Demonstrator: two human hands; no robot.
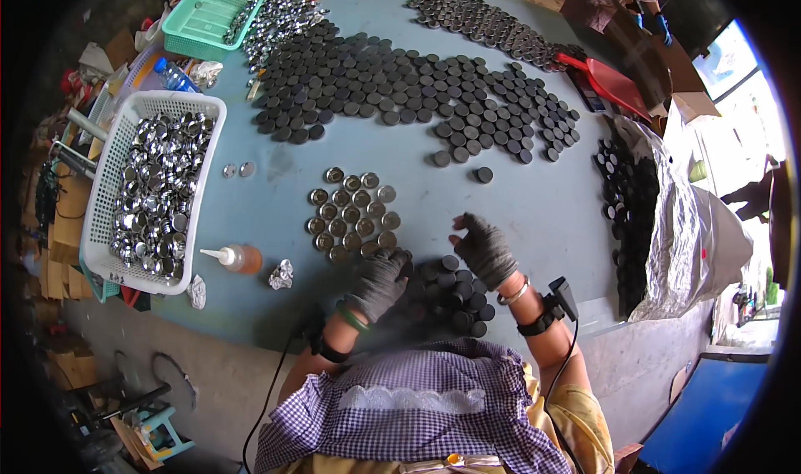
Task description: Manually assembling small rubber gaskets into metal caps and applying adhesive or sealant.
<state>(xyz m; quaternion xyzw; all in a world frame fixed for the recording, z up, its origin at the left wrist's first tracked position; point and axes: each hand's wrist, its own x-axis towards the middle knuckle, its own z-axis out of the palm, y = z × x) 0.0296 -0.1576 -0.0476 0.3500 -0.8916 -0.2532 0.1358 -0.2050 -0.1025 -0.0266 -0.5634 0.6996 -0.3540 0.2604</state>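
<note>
A white perforated plastic basket holds a heap of shiny silver metal caps; a mint-green plastic basket holds a few more. A clear squeeze bottle contains amber liquid.

About nineteen round, silver-rimmed shallow cups lie grouped on the blue-grey desk, with two small silver discs to their left.

The grey-gloved left hand curls at the cups' lower edge; its grip cannot be told. The grey-gloved right hand is loosely bent, thumb and forefinger apart, just beyond piled black round discs.
</note>
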